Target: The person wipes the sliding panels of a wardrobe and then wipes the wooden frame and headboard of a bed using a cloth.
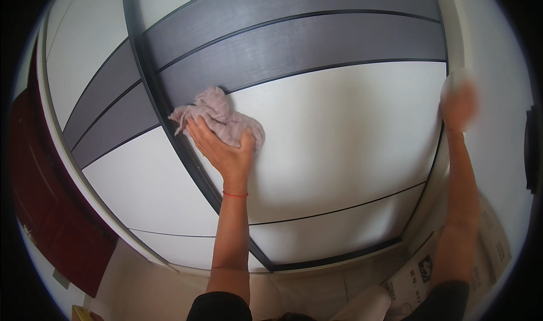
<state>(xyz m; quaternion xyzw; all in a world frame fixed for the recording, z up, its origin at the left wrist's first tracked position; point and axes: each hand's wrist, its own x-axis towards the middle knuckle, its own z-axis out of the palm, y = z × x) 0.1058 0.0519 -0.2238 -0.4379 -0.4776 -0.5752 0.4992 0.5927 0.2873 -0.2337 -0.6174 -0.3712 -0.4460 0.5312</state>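
My left hand (pixel 225 151) presses a crumpled pinkish cloth (pixel 216 115) against a sliding wardrobe door (pixel 339 130), beside its dark vertical frame strip. The door has white panels and two grey bands; the cloth lies over the lower edge of the lower grey band. A thin red cord circles my left wrist. At the right edge of the door, my right hand (pixel 460 102) is raised by the light side frame and wall. It is blurred, with something whitish at it that I cannot make out.
At the far left stands a dark red door (pixel 55 193) with a handle. Printed cardboard boxes (pixel 409 278) lean at the lower right by the wall (pixel 496 109). The pale floor (pixel 305 287) runs along the wardrobe base. A yellow object (pixel 80 313) shows at the bottom left.
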